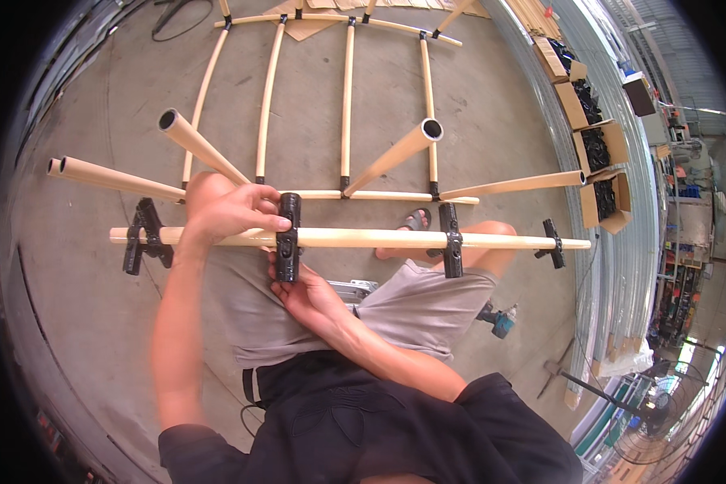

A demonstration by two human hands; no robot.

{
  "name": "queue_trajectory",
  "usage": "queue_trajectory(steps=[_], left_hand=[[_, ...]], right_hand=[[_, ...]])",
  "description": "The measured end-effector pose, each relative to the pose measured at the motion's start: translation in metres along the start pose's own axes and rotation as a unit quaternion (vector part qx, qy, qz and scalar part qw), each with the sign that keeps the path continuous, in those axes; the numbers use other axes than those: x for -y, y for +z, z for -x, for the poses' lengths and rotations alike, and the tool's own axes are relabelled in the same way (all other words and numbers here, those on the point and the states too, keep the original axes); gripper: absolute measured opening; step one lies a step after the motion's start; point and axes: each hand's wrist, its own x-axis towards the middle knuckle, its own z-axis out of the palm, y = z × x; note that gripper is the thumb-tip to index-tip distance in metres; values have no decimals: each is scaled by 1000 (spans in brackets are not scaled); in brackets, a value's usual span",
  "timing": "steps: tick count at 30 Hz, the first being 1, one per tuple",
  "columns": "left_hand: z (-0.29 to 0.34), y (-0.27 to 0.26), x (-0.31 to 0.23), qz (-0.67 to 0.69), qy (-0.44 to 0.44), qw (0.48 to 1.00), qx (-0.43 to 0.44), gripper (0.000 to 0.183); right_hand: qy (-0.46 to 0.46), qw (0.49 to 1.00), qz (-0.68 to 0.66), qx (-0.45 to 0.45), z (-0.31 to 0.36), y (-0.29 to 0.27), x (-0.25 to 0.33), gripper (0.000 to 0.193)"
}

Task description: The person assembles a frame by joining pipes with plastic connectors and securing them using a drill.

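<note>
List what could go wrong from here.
1. The black connector may twist or slide along the pale pipe if the left hand and right hand slacken.
2. The pipe's long right-hand length has no hand on it, so that end could dip or swing.
3. The open-ended angled pipe rises near the work; the pale pipe might knock it if moved forward.

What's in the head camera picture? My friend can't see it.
A left hand and a right hand hold a black connector on a long, pale pipe above a person's legs. Beyond, a pale pipe frame with black joints rests on grey floor.
</note>
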Motion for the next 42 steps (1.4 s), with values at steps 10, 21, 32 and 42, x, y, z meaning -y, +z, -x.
queue_trajectory(steps=[10,21,32,42], left_hand=[[2,3,-11,10,3,999,36,77],[9,10,-19,-22,6,1000,7,66],[6,5,-8,0,5,1000,22,66],[3,6,-6,-13,15,1000,21,61]], right_hand=[[6,999,-32,2,-1,-1,2,30],[9,1000,-11,10,3,3,6,27],[19,1000,-21,-1,-5,-5,0,27],[27,989,141,-25,18,-10,17,28]])
